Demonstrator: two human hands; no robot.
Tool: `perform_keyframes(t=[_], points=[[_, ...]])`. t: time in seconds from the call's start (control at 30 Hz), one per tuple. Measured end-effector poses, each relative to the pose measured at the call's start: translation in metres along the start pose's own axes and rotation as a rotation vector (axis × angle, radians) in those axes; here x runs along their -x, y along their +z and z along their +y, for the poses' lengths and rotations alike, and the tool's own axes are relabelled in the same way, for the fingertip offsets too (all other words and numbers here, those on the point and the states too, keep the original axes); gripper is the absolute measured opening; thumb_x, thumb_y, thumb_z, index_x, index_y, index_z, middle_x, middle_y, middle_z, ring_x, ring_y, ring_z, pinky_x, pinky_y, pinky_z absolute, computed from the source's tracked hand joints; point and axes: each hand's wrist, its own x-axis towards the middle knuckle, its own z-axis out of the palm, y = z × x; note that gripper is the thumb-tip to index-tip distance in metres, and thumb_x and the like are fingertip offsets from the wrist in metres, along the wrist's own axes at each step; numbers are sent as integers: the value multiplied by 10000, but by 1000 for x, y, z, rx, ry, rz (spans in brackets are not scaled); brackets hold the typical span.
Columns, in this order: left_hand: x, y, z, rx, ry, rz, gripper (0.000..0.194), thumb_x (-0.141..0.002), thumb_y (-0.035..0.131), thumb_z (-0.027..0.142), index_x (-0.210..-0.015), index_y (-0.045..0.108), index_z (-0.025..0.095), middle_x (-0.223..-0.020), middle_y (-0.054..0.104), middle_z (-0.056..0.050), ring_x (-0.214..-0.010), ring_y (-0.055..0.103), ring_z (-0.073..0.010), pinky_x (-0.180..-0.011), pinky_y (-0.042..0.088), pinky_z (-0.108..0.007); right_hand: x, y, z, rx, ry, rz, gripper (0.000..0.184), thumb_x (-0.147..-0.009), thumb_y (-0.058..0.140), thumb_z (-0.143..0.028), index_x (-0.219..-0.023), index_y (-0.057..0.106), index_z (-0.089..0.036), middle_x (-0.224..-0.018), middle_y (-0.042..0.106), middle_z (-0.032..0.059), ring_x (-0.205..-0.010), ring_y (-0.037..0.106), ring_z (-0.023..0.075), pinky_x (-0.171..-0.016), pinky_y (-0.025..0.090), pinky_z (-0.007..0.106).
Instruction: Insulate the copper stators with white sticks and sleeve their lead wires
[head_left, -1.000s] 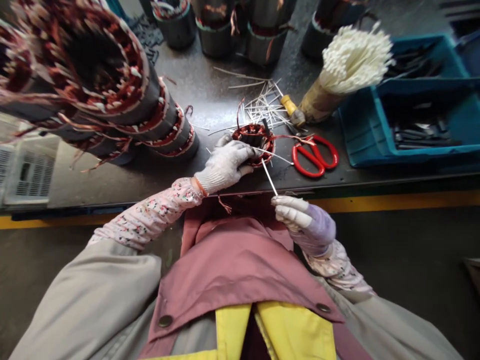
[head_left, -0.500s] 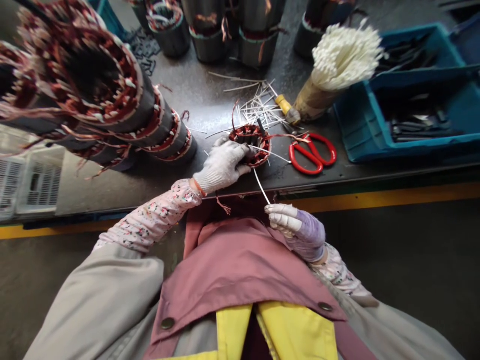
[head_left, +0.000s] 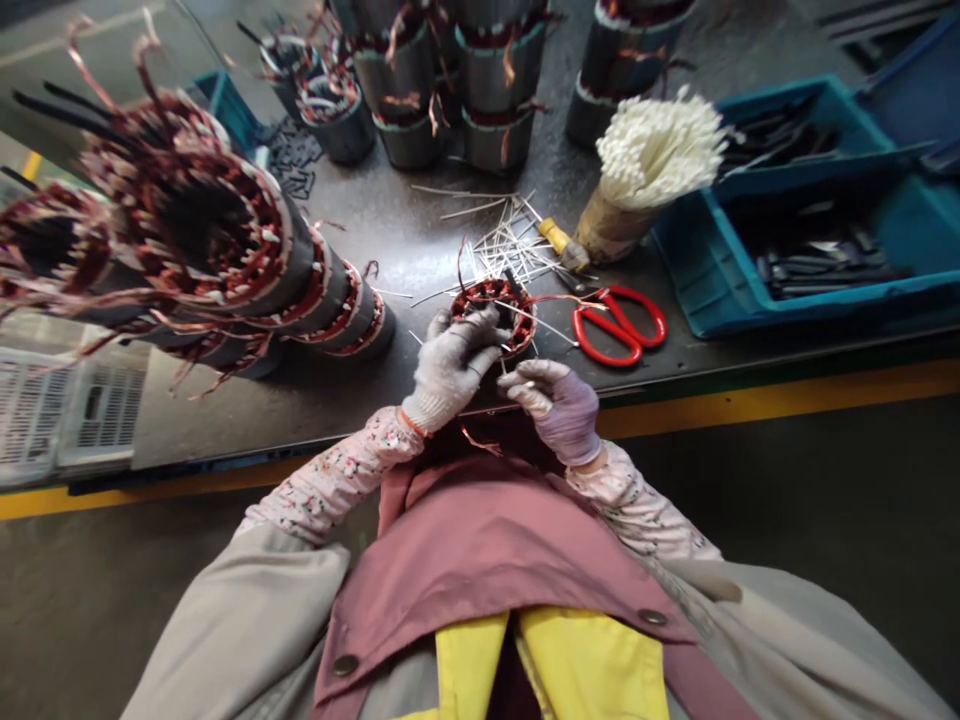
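Observation:
A motor stator (head_left: pixel 487 291) with red-brown copper windings stands near the front edge of the bench. My left hand (head_left: pixel 448 375), in a white knit glove, is closed over its near left rim, fingers curled toward the bore. Just in front of the stator, my right hand (head_left: pixel 561 408), gloved in white and purple, pinches a thin white tie cord (head_left: pixel 504 366); most of the cord is hidden by the fingers. Another white length sticks out across the stator to the right, by the red-handled scissors (head_left: pixel 607 345).
Loose white cords (head_left: pixel 510 245) lie behind the stator, beside a yellow-handled tool (head_left: pixel 556 238). A bundle of white cords (head_left: pixel 660 150) stands upright near blue bins (head_left: pixel 825 310). Stacked stators (head_left: pixel 281 260) rise at left, with more at the back.
My right hand has moved up and left, from low over the apron to the stator's front, drawing in along the cord. My left hand has shifted slightly on the rim; the view has tilted.

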Motion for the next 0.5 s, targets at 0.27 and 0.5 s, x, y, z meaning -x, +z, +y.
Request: perform_keyframes(t=[0.27, 0.5], points=[[2, 2, 1, 63, 107, 97, 176, -983, 597, 274, -986, 773, 275, -1072, 800, -35, -1044, 744, -183, -1132, 434, -483, -25, -11, -28, 239, 27, -83, 113, -849, 762, -288, -766, 733, -217, -805, 734, 23, -752, 692, 160, -740, 575, 294], [0, 1, -3, 35, 134, 15, 236, -1001, 539, 238, -1040, 763, 298, -1102, 794, -22, -1105, 726, -177, -1156, 417, -488, -39, -5, 1, 605, -12, -185, 302, -931, 653, -466, -823, 745, -200, -772, 733, 63, -717, 674, 198, -668, 504, 304]])
